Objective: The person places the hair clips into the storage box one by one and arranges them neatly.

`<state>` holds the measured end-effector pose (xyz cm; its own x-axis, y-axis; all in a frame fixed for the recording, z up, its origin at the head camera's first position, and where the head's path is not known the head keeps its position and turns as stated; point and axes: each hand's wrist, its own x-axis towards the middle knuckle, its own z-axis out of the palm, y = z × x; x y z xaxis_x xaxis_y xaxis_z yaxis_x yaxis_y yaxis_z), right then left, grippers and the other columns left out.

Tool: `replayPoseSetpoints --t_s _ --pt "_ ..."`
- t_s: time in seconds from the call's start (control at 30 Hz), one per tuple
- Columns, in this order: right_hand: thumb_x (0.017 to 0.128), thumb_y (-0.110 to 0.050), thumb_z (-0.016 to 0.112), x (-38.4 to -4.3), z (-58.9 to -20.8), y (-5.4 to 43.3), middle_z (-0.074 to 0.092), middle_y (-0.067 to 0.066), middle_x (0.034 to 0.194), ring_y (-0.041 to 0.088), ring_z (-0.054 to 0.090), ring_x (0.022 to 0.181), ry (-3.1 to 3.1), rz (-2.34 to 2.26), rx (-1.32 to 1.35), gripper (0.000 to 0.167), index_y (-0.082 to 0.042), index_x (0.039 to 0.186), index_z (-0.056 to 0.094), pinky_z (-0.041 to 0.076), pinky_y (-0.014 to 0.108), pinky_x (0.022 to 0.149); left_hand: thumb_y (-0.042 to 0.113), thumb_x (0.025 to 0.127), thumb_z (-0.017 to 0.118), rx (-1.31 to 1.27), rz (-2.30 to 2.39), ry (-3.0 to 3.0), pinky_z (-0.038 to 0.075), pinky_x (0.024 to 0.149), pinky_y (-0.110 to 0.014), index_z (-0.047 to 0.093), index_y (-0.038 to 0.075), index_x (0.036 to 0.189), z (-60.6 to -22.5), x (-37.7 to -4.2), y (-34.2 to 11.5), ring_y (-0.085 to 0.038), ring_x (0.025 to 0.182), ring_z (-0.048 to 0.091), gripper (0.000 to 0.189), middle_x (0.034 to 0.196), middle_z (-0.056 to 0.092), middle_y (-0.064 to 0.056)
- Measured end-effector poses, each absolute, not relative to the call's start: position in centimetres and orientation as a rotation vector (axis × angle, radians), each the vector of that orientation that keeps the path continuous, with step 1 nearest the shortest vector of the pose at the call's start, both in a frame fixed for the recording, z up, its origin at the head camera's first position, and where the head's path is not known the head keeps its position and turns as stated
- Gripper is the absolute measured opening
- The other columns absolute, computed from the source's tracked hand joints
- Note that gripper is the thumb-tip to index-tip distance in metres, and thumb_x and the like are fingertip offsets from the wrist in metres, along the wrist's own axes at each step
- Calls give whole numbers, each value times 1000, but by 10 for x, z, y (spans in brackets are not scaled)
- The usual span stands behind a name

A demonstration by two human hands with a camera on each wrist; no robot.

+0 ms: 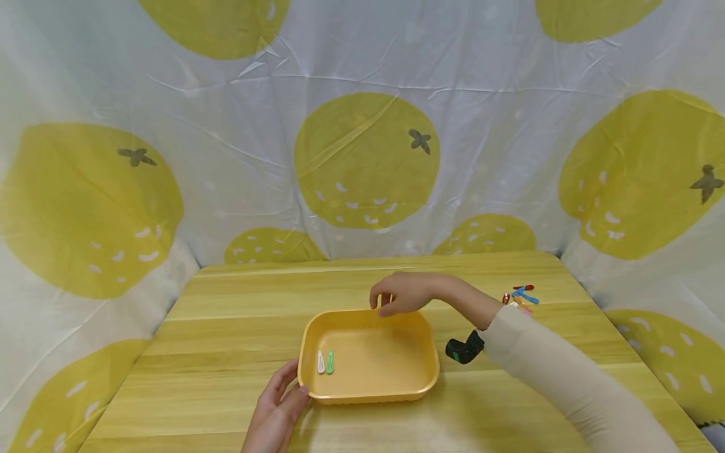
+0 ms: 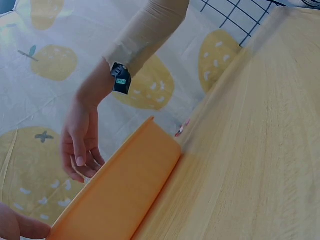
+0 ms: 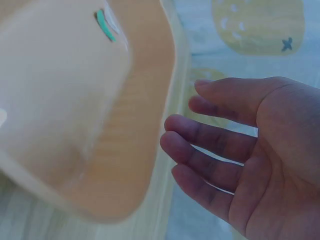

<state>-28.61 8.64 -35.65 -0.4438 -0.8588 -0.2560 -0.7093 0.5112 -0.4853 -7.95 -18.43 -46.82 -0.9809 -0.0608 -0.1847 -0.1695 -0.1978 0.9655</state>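
Note:
A yellow plastic tray (image 1: 368,398) with raised walls sits on the table. Inside it, near its left wall, a white hair clip (image 1: 321,363) and a green hair clip (image 1: 331,362) lie side by side. My left hand (image 1: 276,406) holds the tray's near left corner, thumb at the rim and fingers along the outer left wall. Above the far rim hangs my right hand (image 1: 403,294), fingers loosely bent and nothing between them. In the right wrist view that hand (image 3: 250,145) is beside the tray wall (image 3: 145,100), palm showing.
Several small hair clips (image 1: 525,296) in red, blue, orange and other colours lie at the table's far right, partly hidden behind the right sleeve. A dark wrist camera (image 1: 466,348) is on the right wrist. Lemon-print cloth (image 1: 362,38) hangs behind the wooden table (image 1: 238,302).

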Motion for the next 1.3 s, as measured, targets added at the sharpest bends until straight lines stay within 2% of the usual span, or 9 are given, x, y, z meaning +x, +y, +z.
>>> replayPoseSetpoints --t_s 0.33,0.5,0.8,1.07,1.3 --pt "106 -23 62 -294 -347 135 70 -5 108 14 68 97 2332 -498 -1196 21 -13 124 67 56 35 86 -7 102 50 -283 2342 1949 50 105 -37 20 -8 158 -470 -81 -187 -47 143 34 64 161 23 -30" --pt "107 -21 58 -300 -342 151 69 -1 107 21 69 97 2329 -573 -1133 25 -8 128 64 56 36 83 -7 102 49 -294 2350 1945 50 105 -37 20 -8 158 -471 -81 -189 -46 143 35 64 161 24 -29" --pt "107 -18 58 -313 -333 196 69 3 106 24 68 97 2385 -671 -959 24 -5 126 63 56 45 87 -4 101 53 -283 2363 1936 51 104 -36 23 -7 157 -468 -82 -184 -47 144 31 64 160 27 -28" --pt "107 -20 60 -315 -330 237 70 6 110 24 67 99 2421 -768 -777 28 -3 129 60 56 46 86 -7 101 51 -288 2367 1931 51 103 -35 23 -7 157 -468 -83 -184 -46 144 32 63 159 27 -28" --pt "107 -19 59 -317 -332 266 68 12 116 26 65 105 2435 -861 -659 31 1 131 57 55 48 91 -6 102 49 -273 2356 1943 51 105 -37 20 -8 158 -467 -83 -186 -47 145 31 63 160 25 -29"
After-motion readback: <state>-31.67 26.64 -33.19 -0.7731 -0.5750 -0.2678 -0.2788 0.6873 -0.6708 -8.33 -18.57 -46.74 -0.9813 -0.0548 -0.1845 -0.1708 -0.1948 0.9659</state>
